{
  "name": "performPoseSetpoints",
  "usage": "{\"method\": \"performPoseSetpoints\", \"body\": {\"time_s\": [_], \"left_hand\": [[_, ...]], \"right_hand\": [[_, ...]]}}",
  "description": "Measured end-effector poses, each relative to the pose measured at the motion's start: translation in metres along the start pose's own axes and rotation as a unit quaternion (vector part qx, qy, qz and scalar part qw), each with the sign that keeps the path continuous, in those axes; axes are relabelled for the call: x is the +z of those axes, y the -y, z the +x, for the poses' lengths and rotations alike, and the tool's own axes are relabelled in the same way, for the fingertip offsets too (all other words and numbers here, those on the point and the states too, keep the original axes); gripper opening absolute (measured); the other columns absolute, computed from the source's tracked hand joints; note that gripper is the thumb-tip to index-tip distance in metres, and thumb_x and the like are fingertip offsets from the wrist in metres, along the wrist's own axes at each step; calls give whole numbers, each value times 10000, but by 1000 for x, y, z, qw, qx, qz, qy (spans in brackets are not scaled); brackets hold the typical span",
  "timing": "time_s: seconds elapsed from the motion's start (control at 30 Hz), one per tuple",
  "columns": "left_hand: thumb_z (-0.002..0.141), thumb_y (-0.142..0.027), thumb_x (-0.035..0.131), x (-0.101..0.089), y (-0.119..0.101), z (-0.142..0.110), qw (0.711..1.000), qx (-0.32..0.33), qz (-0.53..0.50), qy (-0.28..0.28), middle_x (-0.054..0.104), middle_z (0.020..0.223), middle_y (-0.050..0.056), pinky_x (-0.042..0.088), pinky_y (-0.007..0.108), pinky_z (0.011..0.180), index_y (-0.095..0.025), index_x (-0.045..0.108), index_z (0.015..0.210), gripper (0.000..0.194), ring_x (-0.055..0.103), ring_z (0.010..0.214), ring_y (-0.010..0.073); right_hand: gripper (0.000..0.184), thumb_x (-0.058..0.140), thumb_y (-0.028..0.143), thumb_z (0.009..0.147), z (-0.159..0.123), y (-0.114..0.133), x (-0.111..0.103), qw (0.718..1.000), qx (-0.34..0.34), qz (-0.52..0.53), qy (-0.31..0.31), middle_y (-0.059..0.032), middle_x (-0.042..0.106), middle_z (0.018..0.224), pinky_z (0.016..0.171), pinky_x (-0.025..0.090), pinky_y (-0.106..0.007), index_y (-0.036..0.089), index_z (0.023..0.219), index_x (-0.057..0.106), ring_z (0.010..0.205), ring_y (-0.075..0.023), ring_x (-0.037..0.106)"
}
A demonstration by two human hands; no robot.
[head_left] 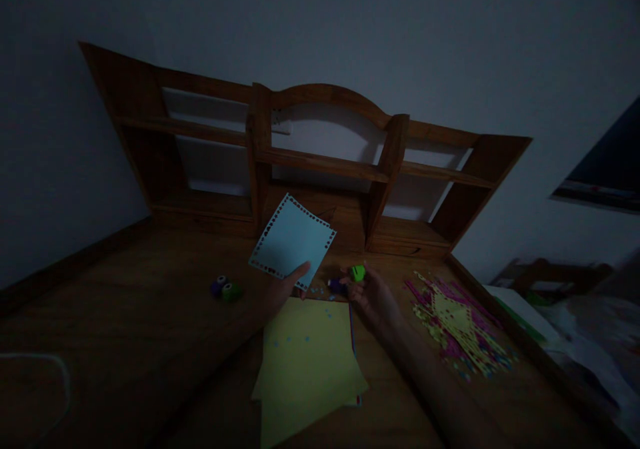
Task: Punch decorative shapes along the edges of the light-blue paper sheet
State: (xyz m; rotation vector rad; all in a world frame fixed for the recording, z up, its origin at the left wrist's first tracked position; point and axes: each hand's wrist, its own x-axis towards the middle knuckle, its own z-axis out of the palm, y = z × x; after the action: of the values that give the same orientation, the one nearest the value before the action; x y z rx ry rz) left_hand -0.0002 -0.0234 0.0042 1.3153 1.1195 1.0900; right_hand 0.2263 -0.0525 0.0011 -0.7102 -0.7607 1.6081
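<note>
Between the thumb and fingers of my left hand [287, 286] is a light blue sheet of paper [295, 241], tilted up, with small holes punched along its edges. My right hand [371, 297] is closed around a bright green craft paper punch [357, 273], just right of the sheet and apart from it. A dark purple punch [336, 286] lies beside my right fingers, partly hidden. Tiny blue paper bits [318, 292] are scattered between my hands. Below them, a stack of yellow paper sheets [311, 376] lies on the wooden desk [165, 302], with a few blue bits on top.
On the left stand a purple punch [219, 286] and a green punch [231, 293]. To the right is a pile of yellow and pink punched paper strips [453, 319]. A wooden shelf unit [320, 162] runs along the back wall. A white cable [63, 369] lies at far left.
</note>
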Motion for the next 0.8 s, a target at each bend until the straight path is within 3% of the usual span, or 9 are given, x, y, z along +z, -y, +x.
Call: {"method": "performPoseSetpoints", "body": {"time_s": [0.17, 0.37, 0.5, 0.63, 0.8], "left_hand": [[785, -557, 570, 2, -5, -2, 999, -30, -20, 4, 553, 488, 19, 453, 318, 641, -199, 514, 486, 470, 530, 503, 170], [787, -568, 561, 3, -8, -4, 999, -46, -6, -3, 553, 485, 29, 440, 317, 592, -204, 512, 472, 483, 519, 484, 172], [776, -580, 574, 1, -6, -3, 999, -48, -10, -10, 565, 496, 36, 453, 332, 607, -211, 517, 477, 478, 540, 512, 192], [782, -598, 562, -2, -3, -1, 999, -29, 0, -14, 582, 525, 35, 463, 338, 660, -215, 528, 486, 486, 558, 544, 201], [785, -601, 554, -2, -2, 0, 999, -16, 21, -30, 577, 536, 35, 465, 330, 635, -217, 514, 509, 475, 562, 550, 198]], "right_hand": [[258, 579, 353, 871, 0, 3, -1, 999, 31, 30, 3, -95, 706, 798, 461, 494, -173, 125, 952, 669, 529, -104, 573], [283, 569, 374, 883, -1, 6, 2, 999, 38, 15, 20, -92, 709, 784, 451, 470, -177, 122, 968, 668, 493, -90, 527], [268, 650, 399, 842, -7, 5, 13, 997, -51, -65, -8, -60, 698, 800, 486, 462, -204, 175, 988, 652, 548, -106, 550], [311, 731, 355, 779, -14, 5, 23, 959, -210, -170, -82, 14, 666, 792, 547, 462, -224, 263, 1046, 602, 605, -116, 573], [322, 671, 463, 793, -11, 15, 7, 877, -287, -334, -194, -49, 692, 899, 669, 510, -303, 211, 989, 632, 760, -190, 645]]}}
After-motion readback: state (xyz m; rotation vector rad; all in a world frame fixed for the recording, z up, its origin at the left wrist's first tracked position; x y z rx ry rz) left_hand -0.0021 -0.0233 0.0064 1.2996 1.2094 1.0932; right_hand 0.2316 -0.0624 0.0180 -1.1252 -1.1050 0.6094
